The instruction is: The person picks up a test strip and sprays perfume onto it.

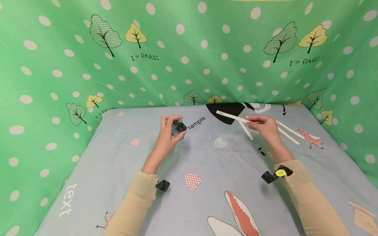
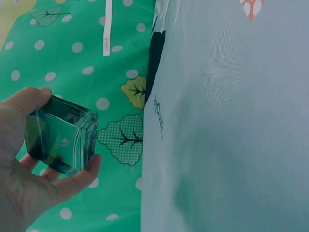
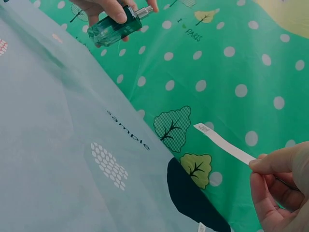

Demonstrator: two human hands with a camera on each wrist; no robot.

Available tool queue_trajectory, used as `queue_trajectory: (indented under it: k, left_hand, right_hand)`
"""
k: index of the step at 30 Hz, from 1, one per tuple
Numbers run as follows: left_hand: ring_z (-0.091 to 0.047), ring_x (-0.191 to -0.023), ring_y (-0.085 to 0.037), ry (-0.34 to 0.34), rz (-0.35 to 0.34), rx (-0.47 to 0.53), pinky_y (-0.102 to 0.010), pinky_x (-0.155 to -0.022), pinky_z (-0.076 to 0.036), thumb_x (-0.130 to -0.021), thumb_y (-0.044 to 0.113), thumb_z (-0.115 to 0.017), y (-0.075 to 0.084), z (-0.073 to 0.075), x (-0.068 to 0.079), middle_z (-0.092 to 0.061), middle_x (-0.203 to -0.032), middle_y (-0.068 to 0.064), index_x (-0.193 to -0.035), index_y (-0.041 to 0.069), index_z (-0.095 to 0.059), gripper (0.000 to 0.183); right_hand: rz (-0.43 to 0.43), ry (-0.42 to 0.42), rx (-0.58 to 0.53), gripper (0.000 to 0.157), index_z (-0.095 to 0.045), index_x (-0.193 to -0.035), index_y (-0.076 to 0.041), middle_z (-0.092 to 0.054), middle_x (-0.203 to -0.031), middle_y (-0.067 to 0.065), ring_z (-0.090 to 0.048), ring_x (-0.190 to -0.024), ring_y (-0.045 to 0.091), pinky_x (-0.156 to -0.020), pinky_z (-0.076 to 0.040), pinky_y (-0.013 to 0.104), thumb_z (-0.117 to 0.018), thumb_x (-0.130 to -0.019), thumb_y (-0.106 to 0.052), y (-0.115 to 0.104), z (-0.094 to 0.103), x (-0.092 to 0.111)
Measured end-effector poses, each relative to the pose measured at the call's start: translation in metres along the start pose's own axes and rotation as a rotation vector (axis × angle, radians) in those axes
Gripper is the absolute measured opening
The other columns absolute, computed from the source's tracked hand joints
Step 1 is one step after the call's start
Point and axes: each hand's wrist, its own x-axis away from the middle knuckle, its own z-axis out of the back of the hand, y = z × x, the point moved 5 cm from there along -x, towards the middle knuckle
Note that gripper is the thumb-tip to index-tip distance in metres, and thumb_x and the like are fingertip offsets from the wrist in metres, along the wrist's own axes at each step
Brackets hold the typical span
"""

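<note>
While the left hand (image 1: pixel 168 133) grips the bottle (image 2: pixel 62 133) above the cloth (image 1: pixel 177 209), fingers curled round it, I see the right hand (image 1: pixel 267 127) pinching a white strip (image 3: pixel 225 146), its printed tip apart from the bottle; loose strips (image 1: pixel 287 135) lie below that hand.
</note>
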Motion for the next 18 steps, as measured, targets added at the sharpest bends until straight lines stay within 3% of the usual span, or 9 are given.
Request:
queue_trajectory:
  k: [11, 18]
  left_hand:
    - [-0.051, -0.113, -0.030, -0.010, 0.008, -0.015, -0.050, -0.099, -0.052, -0.091, 0.017, -0.073, 0.001, -0.001, 0.001, -0.035, -0.122, -0.017, -0.138, 0.020, -0.046, 0.054]
    - [-0.051, -0.112, -0.030, -0.022, 0.027, -0.022, -0.050, -0.099, -0.052, -0.092, 0.020, -0.072, 0.000, -0.003, 0.000, -0.035, -0.123, -0.016, -0.139, 0.021, -0.045, 0.054]
  right_hand:
    - [-0.012, 0.008, 0.049, 0.037, -0.067, -0.122, 0.000, -0.064, -0.079, -0.030, -0.064, -0.080, -0.007, -0.078, -0.055, 0.011, -0.072, -0.092, -0.022, -0.008, -0.005, 0.004]
    - [0.008, 0.000, 0.046, 0.037, -0.067, -0.121, 0.001, -0.065, -0.080, -0.029, -0.065, -0.078, -0.006, -0.076, -0.055, 0.012, -0.073, -0.091, -0.020, -0.011, -0.009, 0.005]
